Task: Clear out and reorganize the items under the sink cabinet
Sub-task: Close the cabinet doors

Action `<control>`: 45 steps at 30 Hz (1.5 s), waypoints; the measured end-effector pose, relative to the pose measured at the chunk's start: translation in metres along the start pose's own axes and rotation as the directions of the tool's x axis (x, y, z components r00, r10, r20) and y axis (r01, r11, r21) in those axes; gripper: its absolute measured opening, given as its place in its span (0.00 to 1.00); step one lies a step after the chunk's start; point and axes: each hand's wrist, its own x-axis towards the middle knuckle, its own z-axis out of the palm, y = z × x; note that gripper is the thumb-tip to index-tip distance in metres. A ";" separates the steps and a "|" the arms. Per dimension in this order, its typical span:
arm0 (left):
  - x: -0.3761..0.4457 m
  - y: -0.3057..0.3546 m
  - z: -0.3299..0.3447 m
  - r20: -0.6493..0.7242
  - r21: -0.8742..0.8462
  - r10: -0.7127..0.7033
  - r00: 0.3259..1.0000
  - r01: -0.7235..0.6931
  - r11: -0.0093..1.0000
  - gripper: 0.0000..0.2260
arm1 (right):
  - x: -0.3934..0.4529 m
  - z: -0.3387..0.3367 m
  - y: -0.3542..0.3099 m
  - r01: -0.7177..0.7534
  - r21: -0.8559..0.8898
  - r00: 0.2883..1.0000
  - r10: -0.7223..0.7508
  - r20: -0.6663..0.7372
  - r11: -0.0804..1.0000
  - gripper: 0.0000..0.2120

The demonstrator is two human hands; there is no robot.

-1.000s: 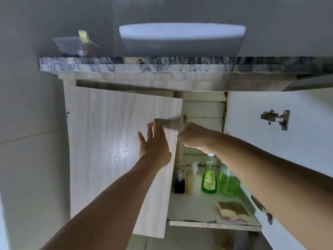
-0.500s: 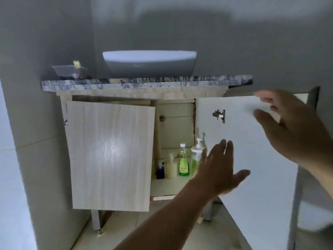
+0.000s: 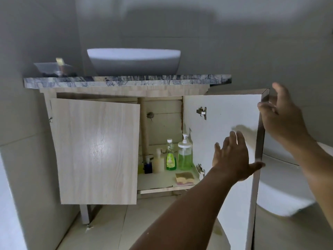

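Observation:
The sink cabinet's right door stands swung wide, its white inner face toward me. My right hand is at that door's outer top edge, fingers spread, holding nothing. My left hand hovers open in front of the door's inner face. The left door hangs nearly closed. On the shelf inside stand a clear pump bottle of green liquid, a small green dish-soap bottle, a cream pump bottle and a dark blue bottle. A yellow sponge lies near the shelf's front.
A white basin sits on the marble counter, with a clear tray at the left. A drain pipe runs down inside the cabinet. A white toilet stands behind the open door at the right. Tiled floor lies below.
The view has pulled back from the cabinet. The right door has swung fully open, my right hand going with its edge. My left hand left the left door and moved right.

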 end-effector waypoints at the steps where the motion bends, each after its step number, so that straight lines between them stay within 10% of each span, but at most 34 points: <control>1: -0.001 -0.005 0.000 -0.011 -0.005 0.017 1.000 -0.017 1.000 0.44 | -0.001 0.004 -0.001 0.044 -0.011 0.999 -0.044 -0.006 0.999 0.25; 17: -0.058 -0.267 -0.044 -0.236 -0.012 0.117 0.965 -0.123 0.992 0.26 | 0.030 0.201 -0.062 0.538 0.062 0.834 -0.541 0.110 0.841 0.39; 23: -0.020 -0.376 -0.123 -0.529 0.274 0.018 0.848 0.150 0.950 0.20 | 0.052 0.295 -0.096 0.570 -0.023 0.822 -0.569 0.017 0.822 0.37; 29: 0.043 -0.409 -0.177 -0.311 0.545 0.042 0.949 0.142 0.826 0.25 | 0.076 0.346 -0.097 0.606 -0.104 0.788 -0.613 -0.062 0.789 0.37; 34: 0.074 -0.419 -0.206 -0.083 0.456 -0.075 0.994 0.104 0.884 0.11 | 0.085 0.359 -0.100 0.591 -0.161 0.798 -0.602 -0.024 0.790 0.37; 45: 0.071 -0.450 -0.236 -0.180 0.330 -0.040 0.983 0.099 0.939 0.12 | 0.107 0.391 -0.106 0.561 -0.296 0.823 -0.561 0.094 0.773 0.40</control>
